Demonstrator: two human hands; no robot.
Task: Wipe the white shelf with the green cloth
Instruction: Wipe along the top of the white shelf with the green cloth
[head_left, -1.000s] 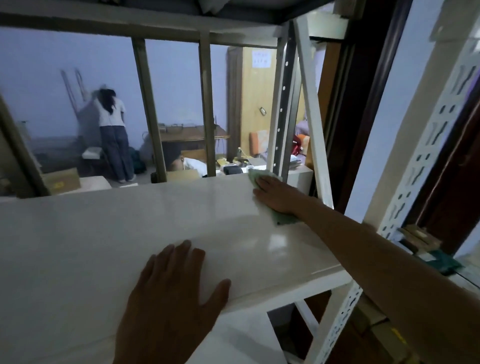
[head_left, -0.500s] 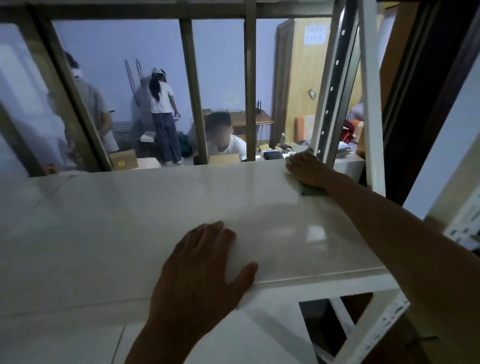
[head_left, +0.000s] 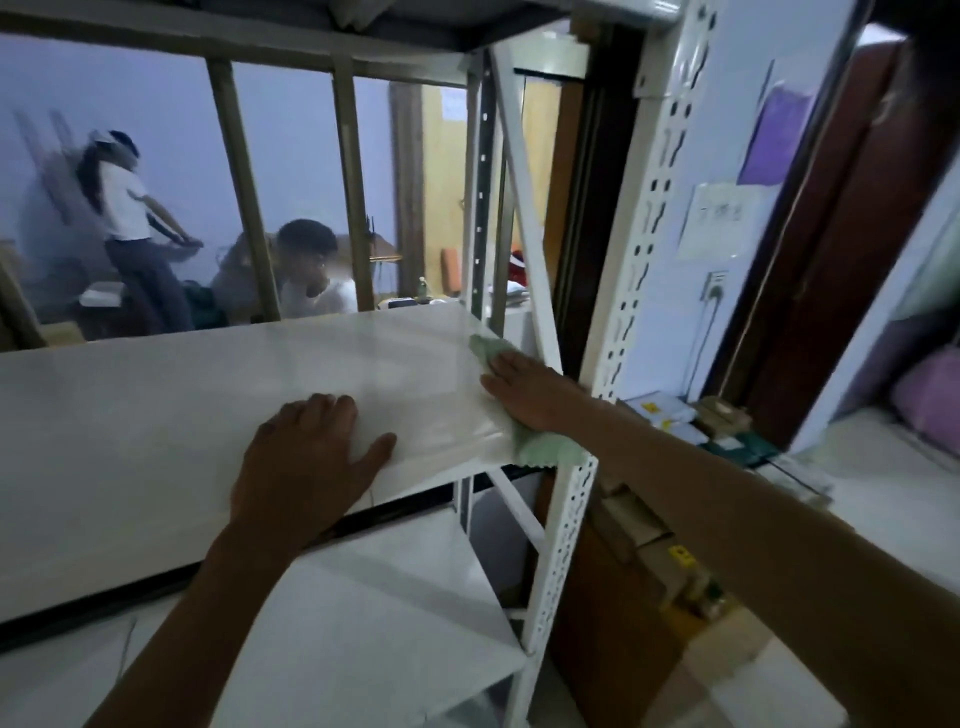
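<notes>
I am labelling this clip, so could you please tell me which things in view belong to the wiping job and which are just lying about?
In use:
white shelf
green cloth, under the right hand
left hand, flat on the shelf's front edge

Lying about:
cardboard boxes beside the rack
wall socket
paper notice

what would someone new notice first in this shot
The right hand pressing the green cloth flat at the right end of the white shelf, cloth hanging over the corner. Next, the left hand resting flat on the shelf's front edge.
</notes>
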